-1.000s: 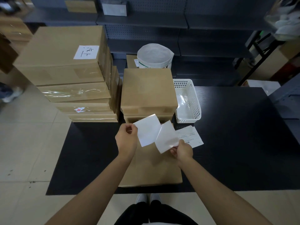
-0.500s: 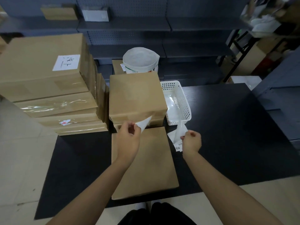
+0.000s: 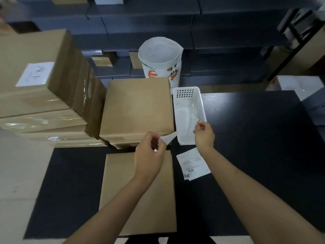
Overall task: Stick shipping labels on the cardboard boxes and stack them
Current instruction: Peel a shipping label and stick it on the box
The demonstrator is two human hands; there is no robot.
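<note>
1. Two bare hands work over a black table (image 3: 255, 138), above a flat cardboard box (image 3: 123, 199) that lies at the table's near edge.
2. The left hand (image 3: 148, 155) hovers over the far end of that box, its thumb and fingers curled and pinching a white label (image 3: 168, 137) by one corner; the label's free end points toward the basket.
3. The right hand (image 3: 204, 134) is at the near right corner of a white basket (image 3: 200, 106), fingers loosely bent with the thumb and forefinger close together; whether they pinch a thin sheet cannot be told.
4. The basket stands on the table just right of a short box pile, and pale translucent sheets lie inside it.
5. A small stack of printed labels (image 3: 190, 166) lies on the table just right of the near box, below the right hand.
6. The short box pile (image 3: 137, 106), brown and unlabelled on top, sits at the table's far edge, just beyond the near box.
7. A taller box stack (image 3: 44, 103) rises at the far left corner; its top box carries a white label with handwriting (image 3: 35, 73), too blurred to read.
8. A white printed bag (image 3: 161, 59) stands open behind the table.
</note>
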